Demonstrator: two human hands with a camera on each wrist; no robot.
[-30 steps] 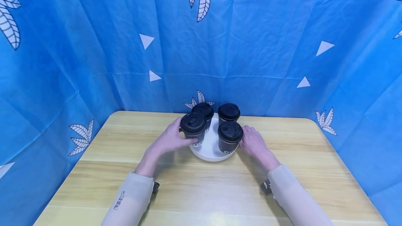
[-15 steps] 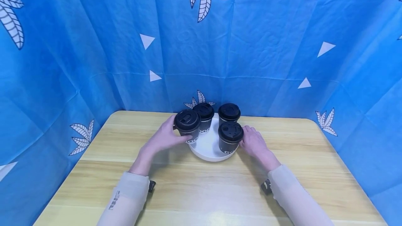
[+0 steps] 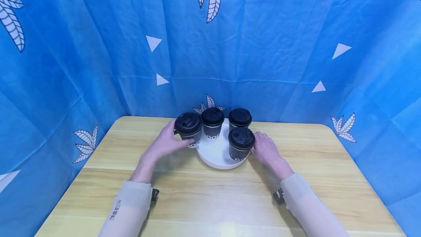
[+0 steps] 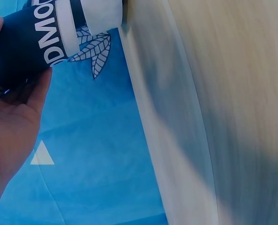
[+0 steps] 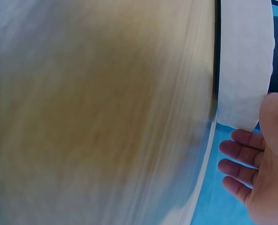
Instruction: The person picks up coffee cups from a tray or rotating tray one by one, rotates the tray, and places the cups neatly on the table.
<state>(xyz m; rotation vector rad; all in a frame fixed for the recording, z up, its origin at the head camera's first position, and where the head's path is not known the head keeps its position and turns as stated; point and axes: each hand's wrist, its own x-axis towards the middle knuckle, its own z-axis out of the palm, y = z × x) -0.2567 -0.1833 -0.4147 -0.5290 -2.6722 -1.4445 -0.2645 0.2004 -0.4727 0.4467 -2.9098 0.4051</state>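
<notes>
My left hand (image 3: pixel 164 142) grips a black lidded paper coffee cup (image 3: pixel 189 124) at the left edge of a round white tray (image 3: pixel 213 154). In the left wrist view the cup (image 4: pixel 24 40) shows large white lettering, with my thumb and fingers around its body. A second coffee cup (image 3: pixel 212 123) stands at the tray's back left, a third (image 3: pixel 239 117) at the back right, and another cup (image 3: pixel 241 143) at the front right. Beside this front cup my right hand (image 3: pixel 264 147) rests at the tray's rim. Its fingers (image 5: pixel 242 153) look relaxed in the right wrist view, by the tray's white side wall (image 5: pixel 246 61).
The tray stands near the back of a light wooden table (image 3: pixel 210 200) with rounded far corners. Behind and on both sides hangs a blue curtain (image 3: pixel 273 46) with white leaves and triangles. Dark wrist-worn devices (image 3: pixel 279 195) show at the cuffs.
My left hand has carried its coffee cup left and slightly back, away from the tray's middle, uncovering more of the back left cup. My right hand has stayed in place.
</notes>
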